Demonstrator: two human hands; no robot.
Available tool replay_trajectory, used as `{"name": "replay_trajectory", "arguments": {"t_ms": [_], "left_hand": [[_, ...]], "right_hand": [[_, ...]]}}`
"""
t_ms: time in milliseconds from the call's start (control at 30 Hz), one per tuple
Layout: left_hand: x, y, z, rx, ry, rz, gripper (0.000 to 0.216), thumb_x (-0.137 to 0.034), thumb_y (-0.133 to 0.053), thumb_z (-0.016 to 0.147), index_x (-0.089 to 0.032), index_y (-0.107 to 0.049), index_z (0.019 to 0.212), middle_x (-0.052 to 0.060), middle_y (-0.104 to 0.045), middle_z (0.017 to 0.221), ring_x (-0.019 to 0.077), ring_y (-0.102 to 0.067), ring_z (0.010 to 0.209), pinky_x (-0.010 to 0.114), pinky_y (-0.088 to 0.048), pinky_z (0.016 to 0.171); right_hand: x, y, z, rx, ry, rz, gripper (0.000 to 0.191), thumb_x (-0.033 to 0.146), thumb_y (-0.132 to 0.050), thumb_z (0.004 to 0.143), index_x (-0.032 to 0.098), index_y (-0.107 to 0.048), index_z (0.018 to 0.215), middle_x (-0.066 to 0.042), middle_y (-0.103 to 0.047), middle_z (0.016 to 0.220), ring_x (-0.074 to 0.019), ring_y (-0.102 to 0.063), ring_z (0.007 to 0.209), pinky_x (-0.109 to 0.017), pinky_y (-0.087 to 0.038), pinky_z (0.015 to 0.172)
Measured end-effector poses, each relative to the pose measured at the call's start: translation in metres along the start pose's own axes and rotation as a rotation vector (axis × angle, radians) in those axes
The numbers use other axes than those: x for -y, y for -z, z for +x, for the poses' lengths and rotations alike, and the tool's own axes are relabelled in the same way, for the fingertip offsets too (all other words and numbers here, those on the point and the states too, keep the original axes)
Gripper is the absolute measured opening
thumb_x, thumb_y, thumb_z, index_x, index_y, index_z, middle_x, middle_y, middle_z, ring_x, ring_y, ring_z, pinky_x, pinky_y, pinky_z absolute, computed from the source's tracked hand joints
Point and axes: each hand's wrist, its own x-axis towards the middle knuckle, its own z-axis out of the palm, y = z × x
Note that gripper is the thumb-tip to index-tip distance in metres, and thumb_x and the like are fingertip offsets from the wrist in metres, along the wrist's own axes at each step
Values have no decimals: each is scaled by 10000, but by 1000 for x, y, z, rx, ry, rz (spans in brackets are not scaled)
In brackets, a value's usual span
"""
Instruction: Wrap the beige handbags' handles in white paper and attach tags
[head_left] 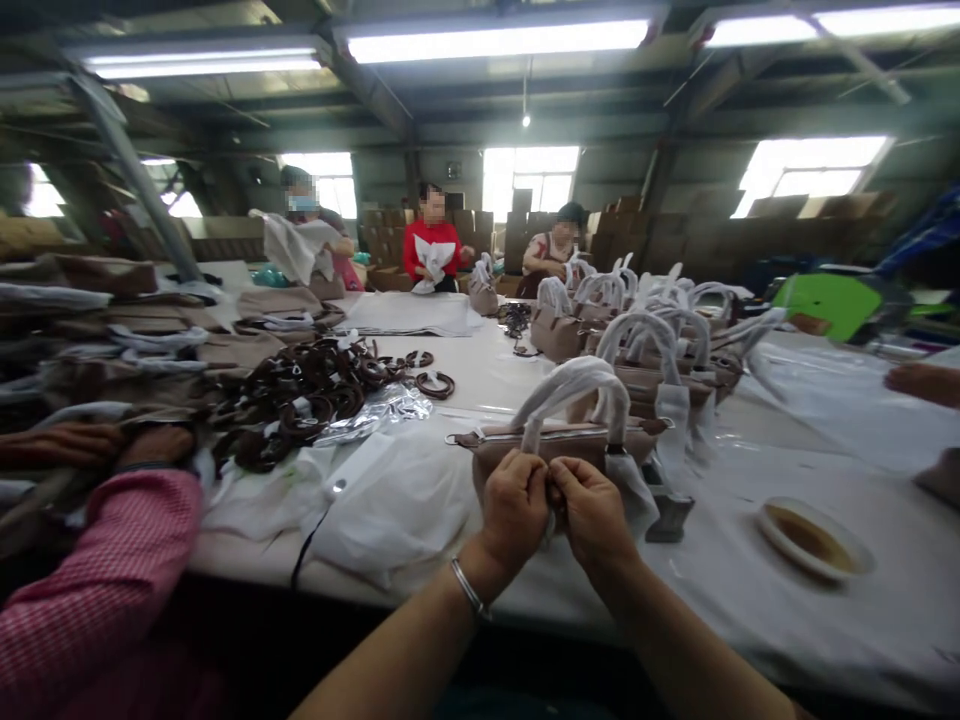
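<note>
A taupe handbag [489,455] stands upright on the table before me, its two handles [574,378] wrapped in white material. My left hand [514,510] and my right hand [598,512] meet at the bag's front, just below the handle ends. Both are closed, thumbs and fingertips pinched together around something small and dark that the fingers mostly hide. A metal bracelet [471,588] circles my left wrist. Close to the bag's right side is a grey object [670,517] whose kind I cannot make out.
Left lie white soft sheets [405,500], coiled brown straps [330,385] and piled bags [277,305]. A co-worker's pink checked sleeve [120,540] reaches in there. More wrapped-handle bags [555,330] stand behind. At right sits a round dish [859,568] with brown contents. Several people work across the table.
</note>
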Motion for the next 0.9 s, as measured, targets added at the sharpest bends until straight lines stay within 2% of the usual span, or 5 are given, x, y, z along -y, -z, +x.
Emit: {"name": "replay_trajectory", "arguments": {"t_ms": [467, 600, 667, 767, 900], "left_hand": [[2, 23, 5, 57, -96, 49, 188, -200, -458, 936, -186, -641, 897, 73, -625, 902, 194, -609, 860, 342, -527, 771], [44, 69, 15, -64, -74, 174, 195, -253, -489, 928, -186, -620, 1056, 105, -620, 1100, 192, -606, 980, 315, -538, 804], [75, 95, 19, 45, 76, 455, 226, -246, -427, 951, -171, -636, 991, 106, -652, 1013, 203, -606, 987, 339, -509, 880], [113, 120, 16, 254, 227, 722, 269, -187, -396, 937, -148, -661, 961, 133, -676, 989, 244, -606, 1032, 392, -451, 968], [137, 123, -4, 391, 343, 776, 345, -58, -396, 858, -116, -646, 1088, 172, -695, 1018, 256, -658, 958, 370, -489, 852]], "right_hand": [[-8, 11, 5, 9, 121, -368, 362, 458, -738, 736, 154, -712, 931, -28, -641, 694, -137, -556, 583, -248, -463, 509], [-14, 39, -9, -71, 414, -700, 381, 414, -642, 828, 182, -677, 1127, -96, -692, 1026, -223, -649, 855, -369, -547, 772], [-26, 57, -21, -56, 575, -807, 297, 369, -597, 869, 199, -678, 1099, -97, -676, 1089, -242, -638, 979, -391, -531, 864], [-52, 80, -37, 123, 703, -881, 184, 277, -559, 904, 221, -683, 1028, -81, -678, 1059, -225, -642, 1008, -357, -534, 884], [-83, 96, -47, 393, 702, -950, 202, 172, -508, 921, 224, -662, 1039, -78, -682, 1017, -198, -661, 965, -306, -556, 848]]}}
